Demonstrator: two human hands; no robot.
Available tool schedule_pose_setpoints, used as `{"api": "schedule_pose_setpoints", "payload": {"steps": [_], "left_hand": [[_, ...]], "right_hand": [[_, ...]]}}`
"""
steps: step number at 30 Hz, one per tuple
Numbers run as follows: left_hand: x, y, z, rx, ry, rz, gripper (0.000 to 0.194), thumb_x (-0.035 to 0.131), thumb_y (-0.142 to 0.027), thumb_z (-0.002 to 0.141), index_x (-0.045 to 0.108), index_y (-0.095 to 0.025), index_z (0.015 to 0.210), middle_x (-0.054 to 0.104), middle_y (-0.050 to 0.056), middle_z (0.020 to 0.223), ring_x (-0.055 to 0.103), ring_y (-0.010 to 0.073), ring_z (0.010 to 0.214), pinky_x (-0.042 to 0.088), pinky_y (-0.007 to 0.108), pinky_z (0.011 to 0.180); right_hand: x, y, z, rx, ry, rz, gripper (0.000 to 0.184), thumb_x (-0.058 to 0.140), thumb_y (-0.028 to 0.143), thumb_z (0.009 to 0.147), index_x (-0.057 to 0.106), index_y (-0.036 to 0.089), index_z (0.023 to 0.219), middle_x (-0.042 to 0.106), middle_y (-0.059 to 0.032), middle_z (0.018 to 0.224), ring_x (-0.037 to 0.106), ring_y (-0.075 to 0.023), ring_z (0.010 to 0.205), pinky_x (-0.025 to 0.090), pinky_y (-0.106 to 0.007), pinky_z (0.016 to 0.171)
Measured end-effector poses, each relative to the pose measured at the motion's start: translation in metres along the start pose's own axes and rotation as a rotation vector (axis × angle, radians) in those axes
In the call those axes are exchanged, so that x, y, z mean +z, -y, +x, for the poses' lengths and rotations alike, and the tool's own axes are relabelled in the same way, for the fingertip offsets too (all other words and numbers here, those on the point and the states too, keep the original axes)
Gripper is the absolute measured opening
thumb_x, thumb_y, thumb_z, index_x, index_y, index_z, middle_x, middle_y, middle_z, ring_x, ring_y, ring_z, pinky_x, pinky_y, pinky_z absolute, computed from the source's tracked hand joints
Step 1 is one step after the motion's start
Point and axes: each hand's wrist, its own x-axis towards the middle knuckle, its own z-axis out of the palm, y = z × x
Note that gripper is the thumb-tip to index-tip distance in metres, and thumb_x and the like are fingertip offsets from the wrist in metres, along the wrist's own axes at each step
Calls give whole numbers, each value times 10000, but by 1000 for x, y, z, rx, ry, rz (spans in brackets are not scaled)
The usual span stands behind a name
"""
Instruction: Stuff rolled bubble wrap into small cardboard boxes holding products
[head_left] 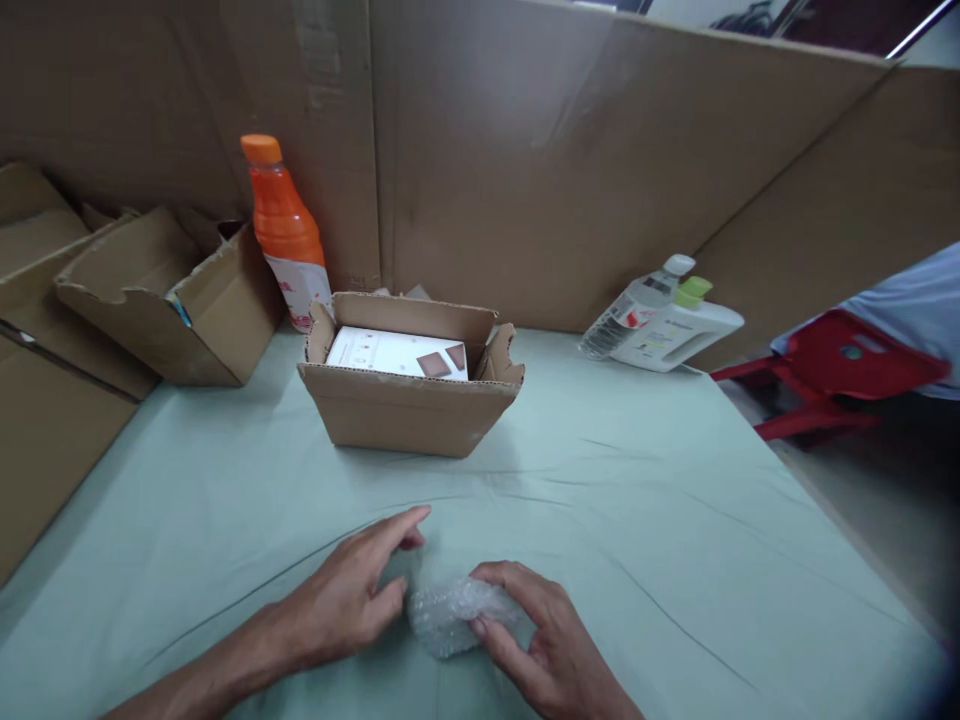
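Observation:
Near the front of the cloth-covered table, my right hand (pixel 536 635) grips a small bundle of clear bubble wrap (pixel 442 615) between thumb and fingers. What lies inside the wrap, if anything, I cannot make out. Just left of the bundle is my left hand (pixel 364 585), thumb and fingers apart with nothing between them. Beyond both hands stands an open cardboard box (pixel 405 410), its flaps up. A white printed carton (pixel 390 352) with brown squares on it sits inside that box.
Several open cardboard boxes (pixel 217 320) line the left side. An orange bottle (pixel 289 230) stands behind the middle box. A clear plastic bottle (pixel 637 305) and a white jug (pixel 679 335) lean at the back right. Cardboard walls (pixel 525 150) close off the back; a red chair (pixel 862 360) is beyond the right edge.

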Motion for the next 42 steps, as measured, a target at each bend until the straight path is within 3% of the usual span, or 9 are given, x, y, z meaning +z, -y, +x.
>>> {"api": "schedule_pose_setpoints", "payload": {"steps": [4,7,15,18,20,26,37,42], "left_hand": [[-2,15,48,-56,-203,-197,517,477,-165,773,583,-129,1278,707,104,1023,685,193,882,552,302,758],[0,26,69,-28,-297,-267,416,475,-204,784,640,-109,1153,707,95,946,669,154,726,540,274,676],[5,38,65,128,-347,-186,302,501,-243,838,709,-155,1038,730,72,883,691,155,741,516,236,634],[6,40,66,146,-346,-178,296,498,-230,837,715,-161,1027,731,65,871,685,149,725,509,231,626],[6,40,67,153,-340,-176,301,493,-226,841,716,-163,1033,731,63,871,682,148,727,502,227,621],[4,38,67,167,-324,-163,296,486,-212,851,717,-177,1033,728,47,871,652,126,701,460,205,587],[5,40,69,182,-328,-142,285,491,-169,838,708,-168,1022,726,51,864,655,144,727,489,225,636],[3,38,67,172,-314,-159,288,493,-187,846,706,-162,1038,723,56,877,659,146,735,469,215,602]], "right_hand": [[-20,7,7,-74,-34,2,114,598,268,887,674,223,959,734,-24,854,689,-179,784,554,-277,764],[-44,15,13,-141,-98,-10,98,626,239,883,679,224,965,745,-25,889,704,-167,795,558,-240,729],[-105,48,55,-192,-558,-5,198,708,253,862,694,279,1058,744,-8,974,704,-173,797,558,-239,668],[-119,60,91,-242,-734,-161,208,743,304,839,697,273,1039,732,-4,950,680,-188,802,545,-291,707],[-124,64,118,-275,-780,-315,190,730,333,839,693,257,1010,723,-6,916,662,-188,775,530,-310,720],[-116,62,175,-178,-541,-744,311,583,302,854,648,200,1140,709,-33,782,613,-198,641,411,-293,601],[-118,104,184,74,-222,-1127,214,517,304,916,665,174,1001,727,-122,818,661,-268,767,378,-333,705],[-109,98,210,164,-83,-1154,242,501,275,931,681,162,1046,743,-167,898,702,-307,871,407,-328,699]]}}
